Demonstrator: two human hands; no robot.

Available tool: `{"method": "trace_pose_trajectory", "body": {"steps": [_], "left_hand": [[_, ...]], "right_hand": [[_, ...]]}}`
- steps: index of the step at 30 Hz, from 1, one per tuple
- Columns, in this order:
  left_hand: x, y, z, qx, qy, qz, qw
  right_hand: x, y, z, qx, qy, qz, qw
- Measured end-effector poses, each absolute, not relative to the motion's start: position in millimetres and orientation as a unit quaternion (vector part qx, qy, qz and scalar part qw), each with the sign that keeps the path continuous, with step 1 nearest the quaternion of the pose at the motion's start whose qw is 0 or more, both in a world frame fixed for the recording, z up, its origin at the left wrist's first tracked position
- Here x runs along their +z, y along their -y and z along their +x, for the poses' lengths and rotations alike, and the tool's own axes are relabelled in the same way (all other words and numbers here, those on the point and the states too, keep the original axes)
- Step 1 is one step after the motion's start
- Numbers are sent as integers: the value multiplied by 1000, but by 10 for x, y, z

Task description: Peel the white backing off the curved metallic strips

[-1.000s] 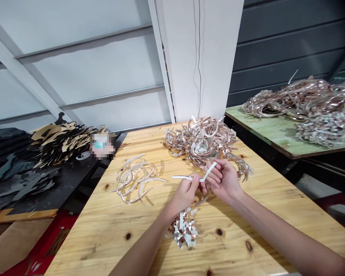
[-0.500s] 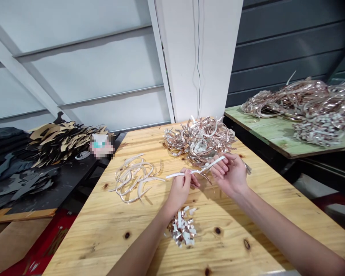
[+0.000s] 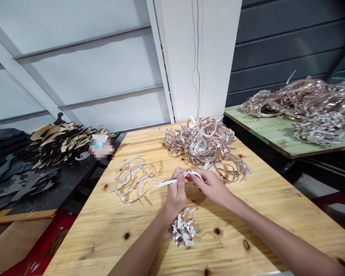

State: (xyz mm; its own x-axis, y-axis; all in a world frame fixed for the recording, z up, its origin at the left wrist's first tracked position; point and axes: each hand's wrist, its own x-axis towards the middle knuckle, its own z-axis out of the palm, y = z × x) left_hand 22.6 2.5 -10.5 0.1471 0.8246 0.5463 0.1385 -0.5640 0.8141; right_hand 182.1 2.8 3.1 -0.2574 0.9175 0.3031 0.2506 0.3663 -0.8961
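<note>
Over the middle of the wooden table [image 3: 103, 230], my left hand [image 3: 176, 189] is closed on a narrow strip [image 3: 164, 183], white on one face, whose end sticks out to the left. My right hand [image 3: 211, 186] is closed on the same strip close to the left thumb, where it bends in a small loop. Just beyond the hands lies a tangled pile of shiny rose-gold and white strips [image 3: 201, 142]. Left of my left hand are loose curled strips [image 3: 136, 176]. Small cut scraps [image 3: 183, 230] of the shiny material lie in a heap below my wrists.
A green-topped table [image 3: 276, 134] on the right carries a large heap of shiny strips [image 3: 310, 99] and a pile of pale pieces [image 3: 319, 128]. On the left, a dark table [image 3: 66, 180] bears stacked tan and black cut pieces [image 3: 57, 142]. A white wall column stands behind.
My right hand has moved left and down to meet my left hand, its fingers now closed on the strip. My left hand has shifted slightly left, and the strip is now bent between the hands.
</note>
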Motion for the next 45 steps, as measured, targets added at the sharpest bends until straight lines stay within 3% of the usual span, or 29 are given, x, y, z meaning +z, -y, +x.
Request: {"method": "trace_pose_trajectory", "body": {"steps": [13, 20, 29, 45], "left_hand": [[-77, -4, 220, 534, -328, 680, 381], [-31, -20, 245, 408, -420, 731, 350], [-123, -65, 239, 401, -385, 745, 369], [-106, -34, 321, 501, -305, 662, 467]], "right_hand": [[79, 22, 1844, 344, 708, -419, 452], [68, 53, 1799, 339, 707, -424, 453], [35, 7, 1830, 454, 631, -401, 484], [130, -52, 1833, 699, 325, -303, 560]]}}
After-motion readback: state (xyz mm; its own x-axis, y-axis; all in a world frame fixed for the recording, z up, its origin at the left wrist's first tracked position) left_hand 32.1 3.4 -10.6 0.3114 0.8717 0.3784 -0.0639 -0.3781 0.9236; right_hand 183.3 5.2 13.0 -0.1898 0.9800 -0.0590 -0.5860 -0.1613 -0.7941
